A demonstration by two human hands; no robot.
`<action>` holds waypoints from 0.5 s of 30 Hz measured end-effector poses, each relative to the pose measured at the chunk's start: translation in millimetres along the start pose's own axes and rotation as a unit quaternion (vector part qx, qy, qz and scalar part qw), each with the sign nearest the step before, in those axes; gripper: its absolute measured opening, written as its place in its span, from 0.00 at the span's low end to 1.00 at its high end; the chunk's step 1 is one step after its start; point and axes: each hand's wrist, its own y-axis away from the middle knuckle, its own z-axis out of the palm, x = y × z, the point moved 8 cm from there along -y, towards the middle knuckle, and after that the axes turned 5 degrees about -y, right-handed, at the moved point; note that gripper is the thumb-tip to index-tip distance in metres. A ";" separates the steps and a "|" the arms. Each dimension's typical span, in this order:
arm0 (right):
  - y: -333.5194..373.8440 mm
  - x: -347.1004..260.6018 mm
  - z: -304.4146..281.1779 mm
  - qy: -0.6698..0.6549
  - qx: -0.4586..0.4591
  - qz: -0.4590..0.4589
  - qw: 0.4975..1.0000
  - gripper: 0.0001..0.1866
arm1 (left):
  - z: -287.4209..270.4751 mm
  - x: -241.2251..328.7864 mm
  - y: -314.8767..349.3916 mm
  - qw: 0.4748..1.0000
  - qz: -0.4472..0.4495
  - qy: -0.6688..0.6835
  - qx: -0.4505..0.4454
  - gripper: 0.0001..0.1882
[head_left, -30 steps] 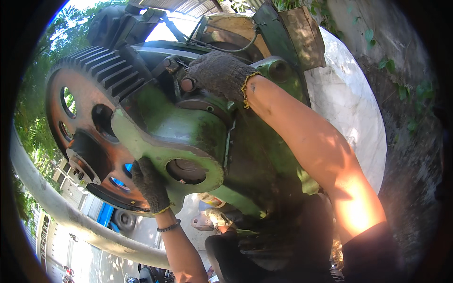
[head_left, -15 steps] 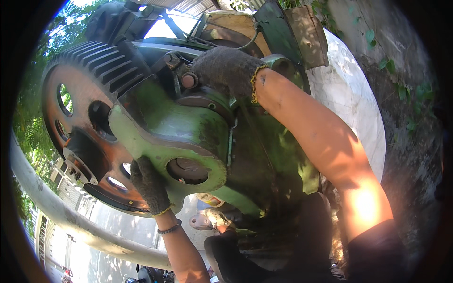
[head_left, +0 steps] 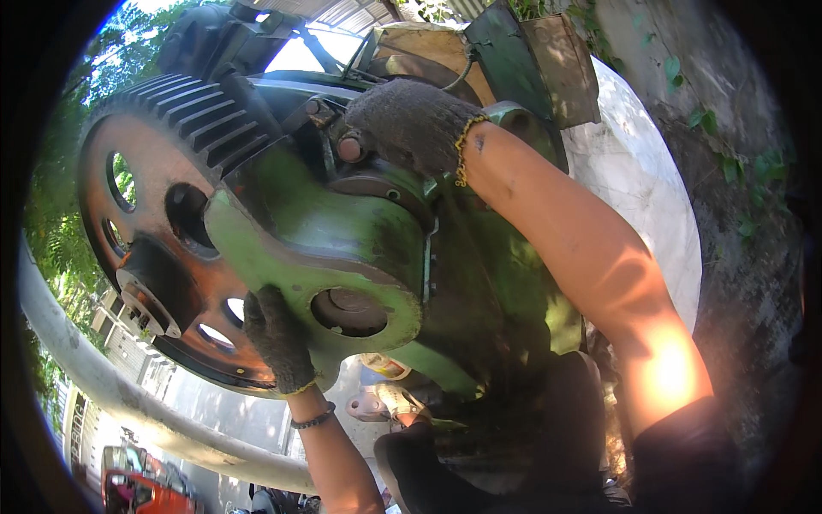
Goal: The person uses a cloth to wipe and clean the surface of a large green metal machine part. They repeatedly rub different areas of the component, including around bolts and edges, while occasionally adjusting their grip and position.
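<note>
In front of me stands a large green machine casting [head_left: 351, 224] with a round hole low in its front. A rust-brown toothed wheel [head_left: 145, 158] sits at its left. My left hand [head_left: 279, 338], in a dark knit glove, grips the casting's lower left edge beside the hole, its fingertips pointing up and partly out of sight. Higher up, my right hand [head_left: 415, 124], gloved too, is curled over the top of the machine just right of a rusty bolt head [head_left: 349, 149]. The back of that glove hides its fingers and whatever lies under them.
A dark motor-like unit [head_left: 227, 43] rises behind the wheel. A thick pale pipe [head_left: 163, 420] curves across the lower left. Below the casting is a sandalled foot [head_left: 398, 401]. A red vehicle [head_left: 150, 488] is beyond the pipe; a stained wall [head_left: 719, 68] stands at right.
The red vehicle has come into view at the lower left. The whole view has shifted slightly, while both hands keep their places on the machine.
</note>
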 end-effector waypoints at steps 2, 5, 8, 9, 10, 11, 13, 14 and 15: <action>2.9 -0.3 -2.5 -0.185 0.024 -0.002 0.982 0.09 | -0.3 -0.3 -0.6 1.000 0.011 -0.015 -0.002 0.17; 12.3 4.1 -0.7 -0.005 -0.013 0.063 0.998 0.08 | -1.8 -4.9 -0.2 1.000 0.005 -0.022 0.007 0.17; 15.4 -16.0 -5.3 0.227 -0.030 -0.008 0.974 0.07 | -1.7 -7.2 0.2 1.000 0.004 -0.021 0.011 0.17; 14.5 -27.3 -4.7 0.271 -0.026 -0.059 0.960 0.07 | -1.4 -7.6 0.1 1.000 0.003 -0.013 0.010 0.17; 11.8 -26.0 -4.8 0.273 -0.030 -0.033 0.961 0.07 | -1.4 -8.0 0.4 1.000 0.000 -0.003 0.008 0.17; 9.7 -24.0 -4.6 0.276 -0.034 -0.008 0.961 0.07 | -0.6 -7.0 0.2 1.000 0.005 -0.014 0.006 0.17; 8.4 -26.8 -6.3 0.279 -0.007 -0.007 0.960 0.07 | -1.4 -0.9 0.1 0.999 0.033 -0.035 0.005 0.17; 9.2 -28.7 -7.2 0.248 0.012 -0.011 0.969 0.07 | -3.6 -1.4 1.3 0.999 0.021 -0.047 0.005 0.17; 12.1 -28.0 -8.2 0.204 0.028 -0.014 0.979 0.08 | -3.3 -0.9 1.4 0.999 0.023 -0.050 0.003 0.17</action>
